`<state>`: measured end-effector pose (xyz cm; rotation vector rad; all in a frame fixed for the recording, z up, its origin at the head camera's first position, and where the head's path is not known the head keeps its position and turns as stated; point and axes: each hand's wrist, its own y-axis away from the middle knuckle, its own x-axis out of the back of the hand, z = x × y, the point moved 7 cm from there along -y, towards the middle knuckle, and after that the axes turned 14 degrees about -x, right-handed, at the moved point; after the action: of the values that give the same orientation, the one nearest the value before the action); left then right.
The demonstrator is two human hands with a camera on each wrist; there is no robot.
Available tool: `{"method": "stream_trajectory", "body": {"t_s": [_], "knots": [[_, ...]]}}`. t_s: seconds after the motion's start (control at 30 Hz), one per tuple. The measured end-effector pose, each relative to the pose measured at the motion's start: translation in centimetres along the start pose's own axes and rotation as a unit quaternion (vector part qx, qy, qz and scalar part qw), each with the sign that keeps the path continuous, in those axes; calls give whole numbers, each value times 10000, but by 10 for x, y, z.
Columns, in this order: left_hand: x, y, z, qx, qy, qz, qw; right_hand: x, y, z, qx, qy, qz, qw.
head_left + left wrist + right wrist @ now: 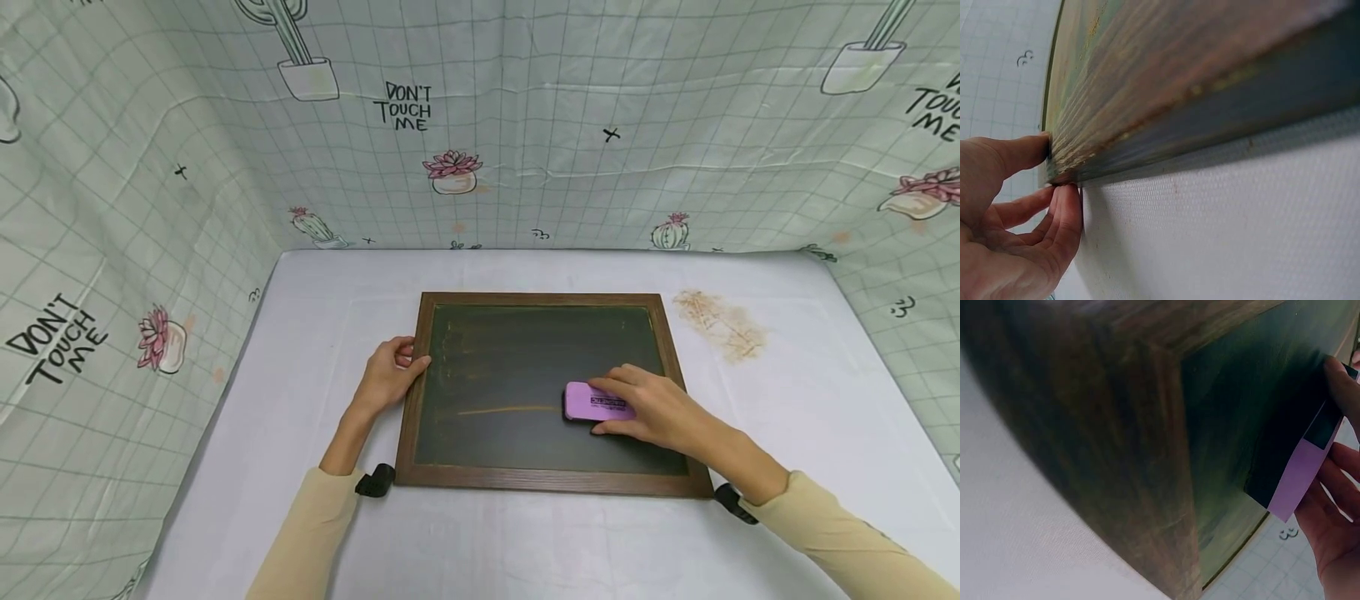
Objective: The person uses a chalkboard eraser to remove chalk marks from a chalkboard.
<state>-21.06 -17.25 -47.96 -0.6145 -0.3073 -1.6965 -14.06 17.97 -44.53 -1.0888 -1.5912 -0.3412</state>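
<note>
A dark chalkboard (510, 350) in a brown wooden frame lies on the white-covered table. My left hand (387, 372) pinches the left side of its frame, thumb on top and fingers at the underside edge, as the left wrist view shows. Over the right half of the board, my right hand (648, 406) grips a purple eraser (592, 402) with a dark base, its thumb and fingers on opposite sides. An orange-yellow chalk line (498, 410) runs across the board and ends at the eraser. Faint yellowish smudges mark the board's left and upper edges.
A brown powdery stain (722, 325) spreads on the white tablecloth (337, 287) to the right of the board. Pale gridded cloth (540, 108) printed with cacti hangs behind and at both sides. Dark straps with black pieces (377, 481) sit at both wrists.
</note>
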Motion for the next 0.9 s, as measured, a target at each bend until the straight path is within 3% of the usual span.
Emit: {"method": "stream_trajectory", "body": {"t_s": [0.23, 0.9], "knots": [[-1, 0, -1, 248, -104, -80, 9996, -6, -4, -4, -16, -2, -56, 10000], [-2, 0, -2, 213, -59, -5, 9998, -20, -19, -18, 87, -68, -135, 9998]]}}
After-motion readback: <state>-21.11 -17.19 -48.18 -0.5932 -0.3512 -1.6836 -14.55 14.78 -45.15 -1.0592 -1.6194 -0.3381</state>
